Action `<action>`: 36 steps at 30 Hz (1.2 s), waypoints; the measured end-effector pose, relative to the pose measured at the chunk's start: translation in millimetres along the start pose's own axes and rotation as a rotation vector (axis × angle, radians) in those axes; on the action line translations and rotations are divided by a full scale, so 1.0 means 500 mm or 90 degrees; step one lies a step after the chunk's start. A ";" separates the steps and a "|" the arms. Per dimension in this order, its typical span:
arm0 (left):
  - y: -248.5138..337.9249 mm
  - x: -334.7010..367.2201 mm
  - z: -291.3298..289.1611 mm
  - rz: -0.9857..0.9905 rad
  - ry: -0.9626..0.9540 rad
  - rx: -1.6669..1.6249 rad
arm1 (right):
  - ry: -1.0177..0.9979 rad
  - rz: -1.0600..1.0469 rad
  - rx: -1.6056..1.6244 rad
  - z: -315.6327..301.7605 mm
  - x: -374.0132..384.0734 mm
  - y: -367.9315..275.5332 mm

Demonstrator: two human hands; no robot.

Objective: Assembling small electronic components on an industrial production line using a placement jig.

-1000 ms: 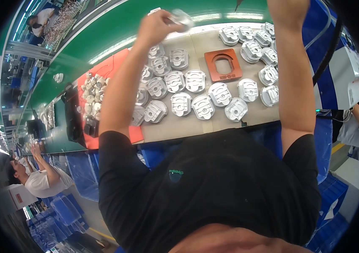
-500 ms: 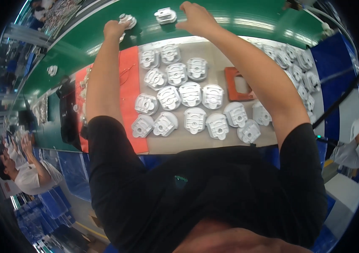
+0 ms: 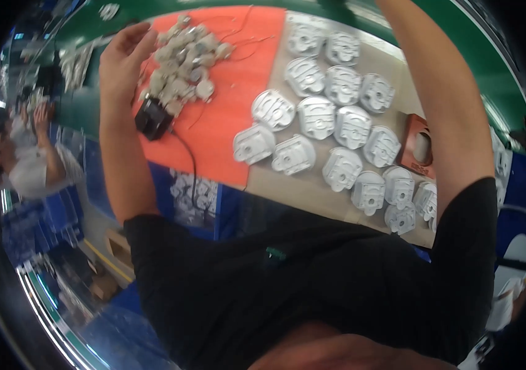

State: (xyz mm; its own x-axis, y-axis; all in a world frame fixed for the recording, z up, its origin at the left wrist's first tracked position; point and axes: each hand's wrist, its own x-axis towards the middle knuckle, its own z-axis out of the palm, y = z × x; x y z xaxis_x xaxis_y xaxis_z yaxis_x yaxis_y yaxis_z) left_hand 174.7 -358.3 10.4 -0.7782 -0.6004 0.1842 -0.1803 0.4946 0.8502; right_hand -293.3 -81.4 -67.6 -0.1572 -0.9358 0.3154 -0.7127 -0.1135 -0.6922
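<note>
My left hand (image 3: 126, 54) hangs at the left side of the orange mat (image 3: 238, 117), beside a heap of small beige round parts (image 3: 182, 65) with thin wires. Its fingers are loosely bent, thumb apart from them, and I see nothing held. My right forearm (image 3: 442, 68) reaches past the top edge, so the right hand is out of sight. Right of the mat, several white plastic housings (image 3: 316, 117) stand in loose rows on the beige work surface (image 3: 312, 197).
A black box-shaped device (image 3: 153, 117) with a cable sits at the mat's near left corner. A red-brown frame (image 3: 417, 145) lies by my right forearm. Below the table edge is a blue bin (image 3: 229, 213) beside bagged white parts. Another person (image 3: 44, 160) works at far left.
The view has swung left, bringing the beige heap into full sight. My left hand has left the white part at the green strip and come to the heap. My right hand has gone out of view.
</note>
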 end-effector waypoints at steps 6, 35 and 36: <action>0.023 -0.068 0.039 0.029 -0.090 0.200 | 0.225 0.250 -0.406 0.094 -0.036 -0.297; 0.088 -0.110 -0.030 -0.104 -0.134 -0.248 | -0.031 0.308 -0.293 0.068 -0.564 -0.539; 0.090 -0.111 -0.040 -0.073 -0.136 -0.354 | -0.050 0.287 -0.304 0.063 -0.559 -0.530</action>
State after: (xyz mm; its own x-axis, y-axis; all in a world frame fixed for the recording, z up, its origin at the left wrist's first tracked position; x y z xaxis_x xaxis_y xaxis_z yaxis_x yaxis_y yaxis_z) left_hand 221.8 -315.0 48.2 -0.8866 -0.4620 0.0224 0.0270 -0.0033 0.9996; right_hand -38.8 199.5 7.3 -0.4737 -0.8807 0.0012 -0.8163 0.4385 -0.3759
